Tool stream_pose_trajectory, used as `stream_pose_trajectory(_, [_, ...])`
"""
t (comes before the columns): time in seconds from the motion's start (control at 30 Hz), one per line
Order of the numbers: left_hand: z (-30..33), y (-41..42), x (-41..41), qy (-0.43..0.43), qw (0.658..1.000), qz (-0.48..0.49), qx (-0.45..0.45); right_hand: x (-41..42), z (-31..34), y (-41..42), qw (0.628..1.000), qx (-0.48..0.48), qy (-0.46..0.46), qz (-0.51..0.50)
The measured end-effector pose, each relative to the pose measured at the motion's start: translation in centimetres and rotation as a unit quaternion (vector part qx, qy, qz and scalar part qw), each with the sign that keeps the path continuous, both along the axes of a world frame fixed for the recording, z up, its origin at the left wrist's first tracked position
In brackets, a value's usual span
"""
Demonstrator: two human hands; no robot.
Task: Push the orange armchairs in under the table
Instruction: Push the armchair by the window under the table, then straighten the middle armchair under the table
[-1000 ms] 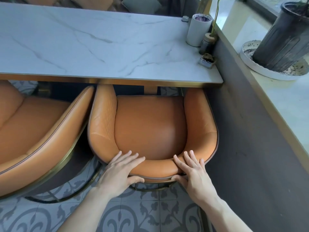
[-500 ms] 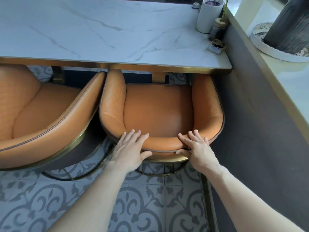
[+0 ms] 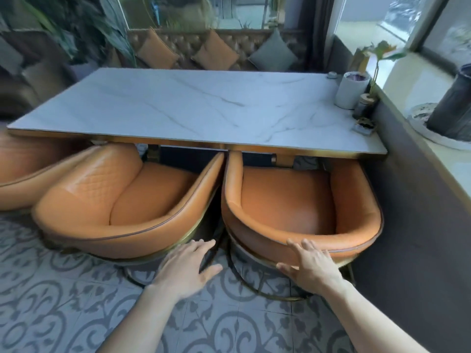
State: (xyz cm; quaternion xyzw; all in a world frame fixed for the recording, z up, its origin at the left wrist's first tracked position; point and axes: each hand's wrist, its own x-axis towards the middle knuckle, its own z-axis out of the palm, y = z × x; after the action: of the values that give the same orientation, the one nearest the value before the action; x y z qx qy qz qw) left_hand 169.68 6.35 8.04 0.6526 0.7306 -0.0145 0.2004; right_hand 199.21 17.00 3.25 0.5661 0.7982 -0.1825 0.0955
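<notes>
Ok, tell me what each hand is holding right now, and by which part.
Neither hand grips anything. The right hand lies open on the back rim of the right armchair, thumb below the rim. The left hand is open, off both chairs.

A white marble tabletop is carrying a pale cylinder holder near its far right corner. Orange armchairs are standing on the patterned tile floor.

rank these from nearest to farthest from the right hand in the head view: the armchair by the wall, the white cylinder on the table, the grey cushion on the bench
1. The armchair by the wall: right hand rests open on its back rim.
2. The white cylinder: on the table's far right corner, beside the window ledge.
3. The grey cushion: on the bench beyond the table's far edge.
</notes>
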Motion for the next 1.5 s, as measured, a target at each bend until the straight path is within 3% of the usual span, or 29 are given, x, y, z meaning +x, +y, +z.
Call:
stream_pose_trajectory(0.3, [5.0, -4.2, -19.5, -0.037, 0.998, 0.019, 0.056, -21.2, 7.6, -5.4, 1.000, 0.003, 0.003, 0.022])
stream_pose_trajectory(0.6, [7.2, -3.7, -36.2, -0.053, 0.995, 0.047, 0.068, -38.8, 10.4, -5.4, 0.999, 0.008, 0.025, 0.034])
stream_pose_trajectory(0.8, [5.7, -1.5, -44.2, -0.078, 0.993, 0.055, 0.068, -47.2, 8.1, -3.5, 0.999, 0.001, 0.049, 0.020])
stream_pose_trajectory(1.13, [1.2, 1.8, -59.4, -0.046, 0.997, 0.058, -0.001, -60.5, 1.1, -1.0, 0.996, -0.068, 0.041, -0.027])
stream_pose_trajectory(1.5, [-6.6, 4.8, -67.6, -0.080, 0.989, -0.117, -0.035, -68.1, -2.8, -5.2, 0.988, -0.089, -0.008, -0.125])
